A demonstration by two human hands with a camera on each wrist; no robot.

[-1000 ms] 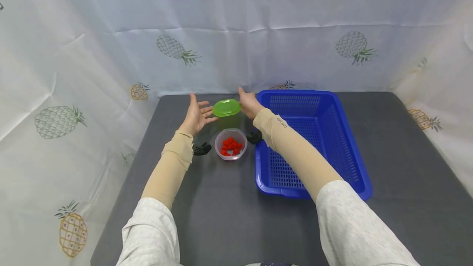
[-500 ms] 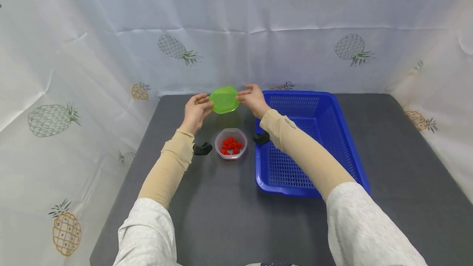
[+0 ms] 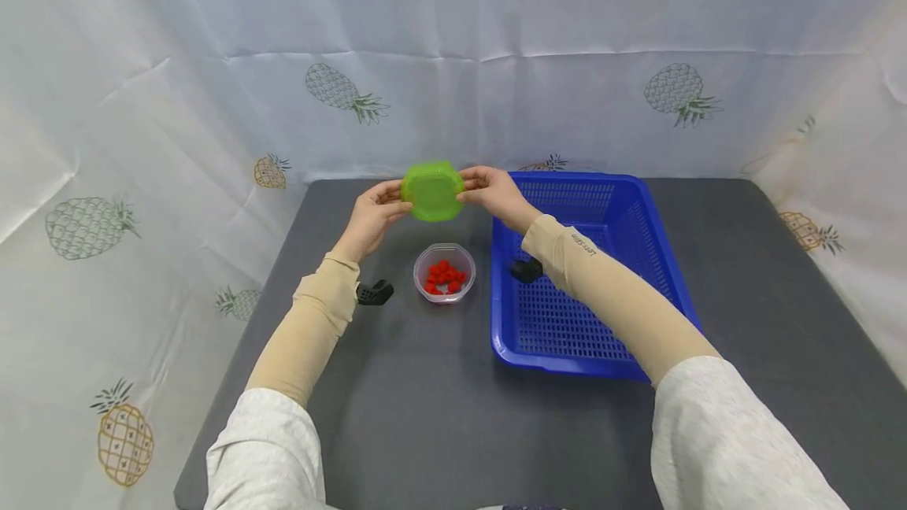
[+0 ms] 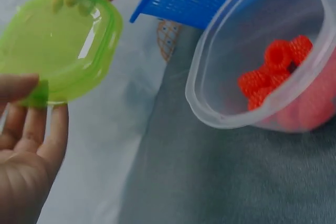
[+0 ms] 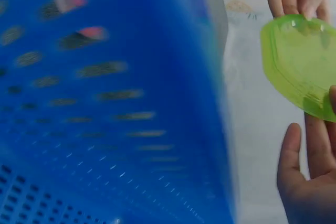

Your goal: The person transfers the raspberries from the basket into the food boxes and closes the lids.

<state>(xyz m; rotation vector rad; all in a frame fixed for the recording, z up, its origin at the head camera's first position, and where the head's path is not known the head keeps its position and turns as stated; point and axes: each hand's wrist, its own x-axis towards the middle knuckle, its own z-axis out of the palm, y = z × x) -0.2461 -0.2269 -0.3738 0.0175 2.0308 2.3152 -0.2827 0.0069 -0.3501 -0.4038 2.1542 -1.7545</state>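
Lid (image 3: 432, 190) now tilted upright between both hands, raised slightly.

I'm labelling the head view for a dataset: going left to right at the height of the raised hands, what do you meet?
Left hand → green lid, held between both hands → right hand → far rim of the blue basket.

Setting: we read this as a staged recording booth.
Evidence: pineapple-print cloth (image 3: 212, 101) walls three sides of our grey worktop (image 3: 425, 400).
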